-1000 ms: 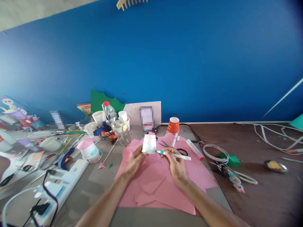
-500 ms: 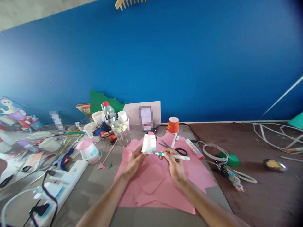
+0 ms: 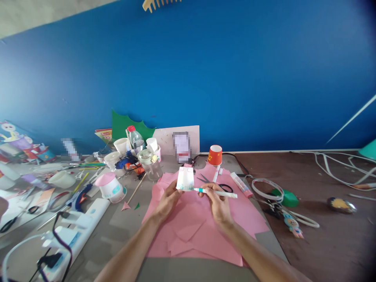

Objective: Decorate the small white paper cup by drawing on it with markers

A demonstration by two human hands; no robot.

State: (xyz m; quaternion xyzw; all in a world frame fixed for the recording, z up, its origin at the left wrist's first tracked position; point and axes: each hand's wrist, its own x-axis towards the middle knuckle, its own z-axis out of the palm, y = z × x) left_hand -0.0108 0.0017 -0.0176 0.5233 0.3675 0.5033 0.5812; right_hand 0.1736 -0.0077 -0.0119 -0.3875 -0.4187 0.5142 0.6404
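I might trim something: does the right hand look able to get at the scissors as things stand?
Probably yes: the scissors lie on the pink paper just beyond the right hand, with nothing seen on top. But that hand grips a marker, which may need setting down first.

Right hand (image 3: pixel 219 204): small shift to the right against half a second ago, the marker (image 3: pixel 227 194) going with it. Marker's tip, dipped lower beside the bottom edge of the white cup (image 3: pixel 185 178) then, now sits slightly higher and a touch further right. Rear end also further right and a little up. Whole view nudged since a second ago: the pale comb (image 3: pixel 147 5) at the top now shows a bit further left and higher. Any growth of the teal marks (image 3: pixel 185 187): too small to tell.
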